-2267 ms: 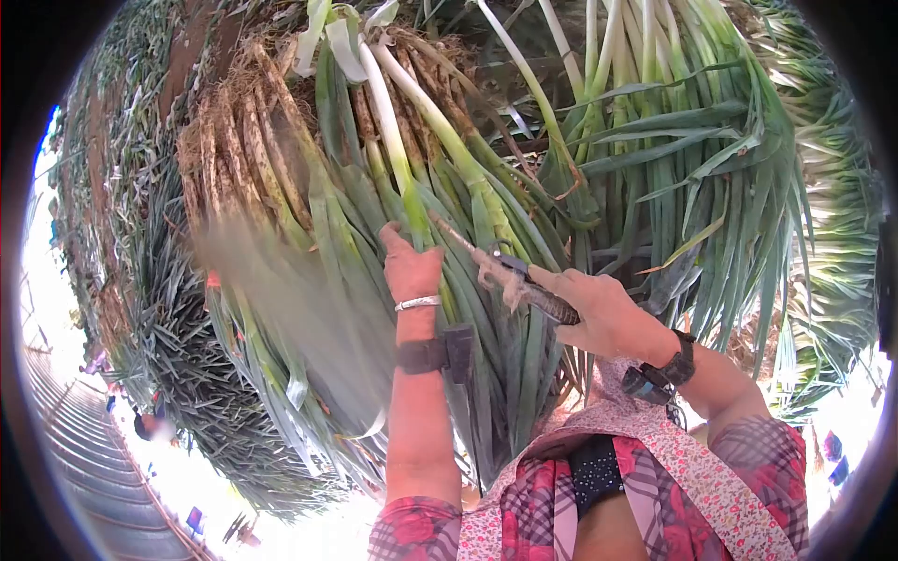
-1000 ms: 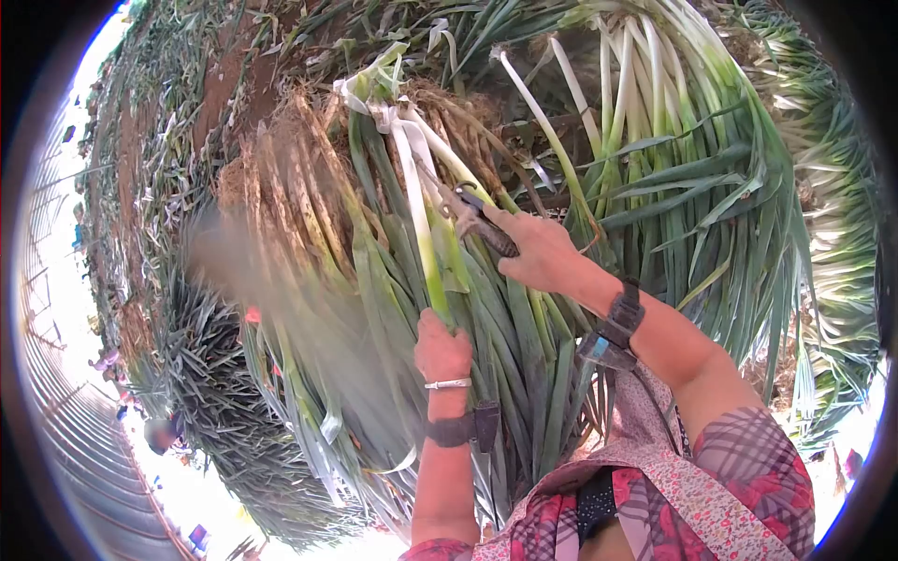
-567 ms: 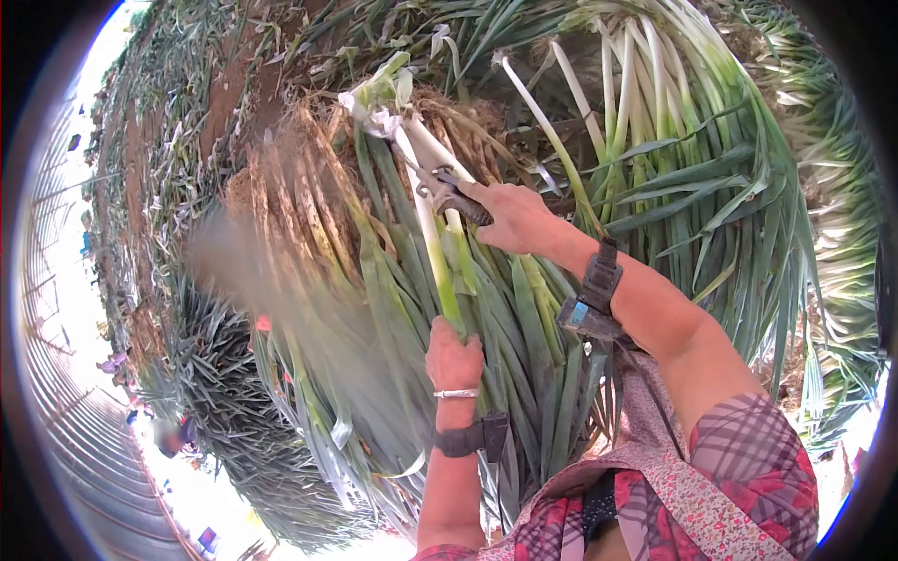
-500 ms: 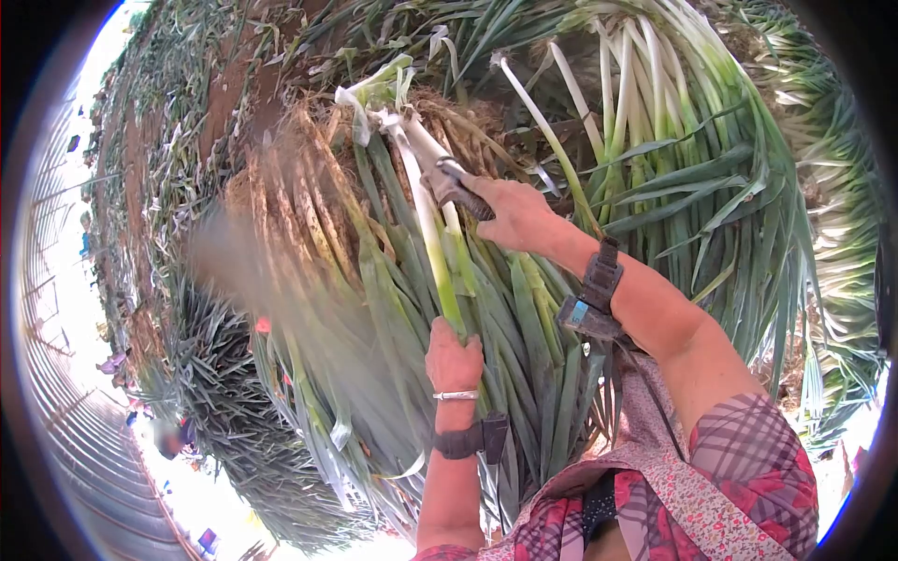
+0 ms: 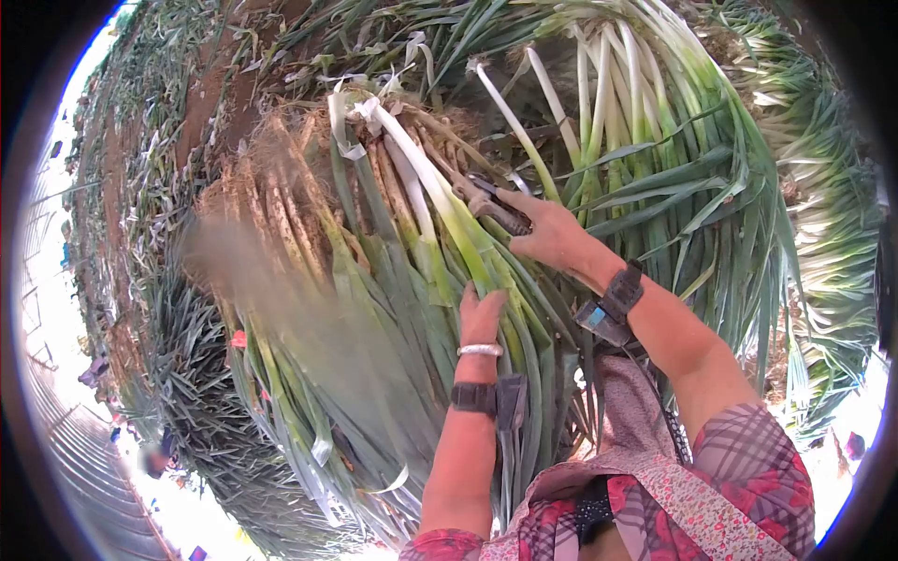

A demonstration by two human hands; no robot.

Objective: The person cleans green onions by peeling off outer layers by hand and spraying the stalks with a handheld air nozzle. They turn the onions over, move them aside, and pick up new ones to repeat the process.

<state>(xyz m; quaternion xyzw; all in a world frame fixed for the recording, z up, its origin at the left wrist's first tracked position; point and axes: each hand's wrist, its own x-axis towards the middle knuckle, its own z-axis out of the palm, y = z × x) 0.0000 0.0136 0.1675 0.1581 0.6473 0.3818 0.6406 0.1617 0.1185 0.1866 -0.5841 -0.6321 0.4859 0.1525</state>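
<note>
My left hand (image 5: pixel 482 316) is closed around the green part of a leek (image 5: pixel 426 173), whose clean white shaft slants up and left. In my right hand (image 5: pixel 552 234) is a grey-handled tool (image 5: pixel 500 213); its kind is not clear. The tool's front end lies close to the right side of the leek's shaft. Torn pale skin (image 5: pixel 341 126) hangs near the root end. Under both hands spreads a heap of leeks with brown, dirty outer skins (image 5: pixel 309 229). Clean white leeks (image 5: pixel 603 103) lie in a bundle to the right.
Loose leaf scraps and brown soil (image 5: pixel 210 107) cover the ground at the upper left. Another mass of leek leaves (image 5: pixel 206 393) lies at the lower left. A long row of leeks (image 5: pixel 832 206) runs down the far right. A blurred smear hides part of the heap.
My left hand has moved up and right with the leek. My right hand and the tool have shifted right and slightly down, away from the leek's root end.
</note>
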